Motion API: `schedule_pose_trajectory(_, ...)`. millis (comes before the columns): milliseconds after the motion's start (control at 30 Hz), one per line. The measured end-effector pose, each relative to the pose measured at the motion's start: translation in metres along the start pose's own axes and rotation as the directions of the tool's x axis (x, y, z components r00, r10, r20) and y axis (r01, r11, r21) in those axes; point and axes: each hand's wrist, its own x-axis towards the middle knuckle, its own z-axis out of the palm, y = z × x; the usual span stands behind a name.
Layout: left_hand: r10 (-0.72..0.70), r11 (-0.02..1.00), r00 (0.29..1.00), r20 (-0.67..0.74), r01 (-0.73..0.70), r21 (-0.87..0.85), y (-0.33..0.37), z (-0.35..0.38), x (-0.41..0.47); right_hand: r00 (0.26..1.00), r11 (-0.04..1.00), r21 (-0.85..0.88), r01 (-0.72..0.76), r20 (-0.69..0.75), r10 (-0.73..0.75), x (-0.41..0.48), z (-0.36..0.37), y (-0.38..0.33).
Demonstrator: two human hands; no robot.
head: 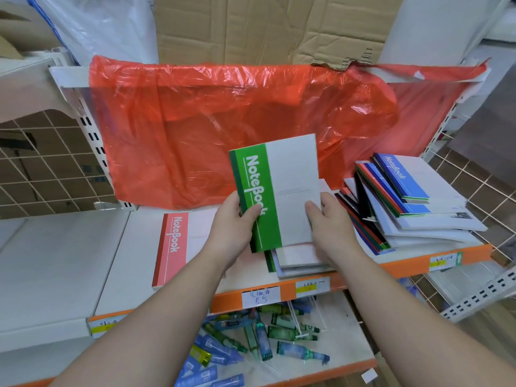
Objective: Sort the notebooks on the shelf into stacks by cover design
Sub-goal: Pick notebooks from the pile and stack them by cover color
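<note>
Both hands hold the green notebook (pixel 279 191) raised above the shelf (pixel 69 261), cover facing the camera. The left hand (pixel 233 219) grips its green spine edge, thumb curled over the cover; the right hand (pixel 333 219) pinches the white side, thumb on the front. Just under the hands lies a small stack (pixel 298 262) with a green edge showing. Left of the left hand lies a red notebook (pixel 174 247). Right of the right hand sprawls a mixed pile (pixel 413 208), a blue cover on top
</note>
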Motion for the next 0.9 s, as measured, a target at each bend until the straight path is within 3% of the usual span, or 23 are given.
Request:
schedule_pose_trajectory(100, 0.121, 0.987, 0.993, -0.017, -0.118, 0.107, 0.004, 0.007, 0.005, 1.0, 0.999, 0.04, 0.028, -0.004, -0.028, 0.0, -0.006, 0.006)
schedule_pose_trajectory(233, 0.088, 0.959, 0.996, 0.031, -0.093, 0.269, -0.012, 0.009, 0.003, 0.997, 0.974, -0.224, -0.02, 0.073, 0.037, -0.004, -0.012, 0.026)
schedule_pose_trajectory(500, 0.121, 0.979, 0.985, -0.121, -0.098, 0.178, -0.003, -0.002, 0.008, 0.997, 0.986, -0.162, 0.035, 0.07, -0.023, 0.003, 0.005, 0.007)
schedule_pose_trajectory(700, 0.015, 0.982, 0.939, -0.343, 0.051, 0.182, -0.013, -0.057, -0.003, 0.969, 0.993, -0.099, 0.07, 0.244, -0.044, -0.002, 0.066, -0.009)
schedule_pose_trajectory(900, -0.174, 0.86, 0.928, -0.331, 0.306, 0.408, -0.048, -0.123, -0.014, 0.91, 0.945, -0.328, -0.018, 0.386, 0.152, -0.014, 0.122, 0.003)
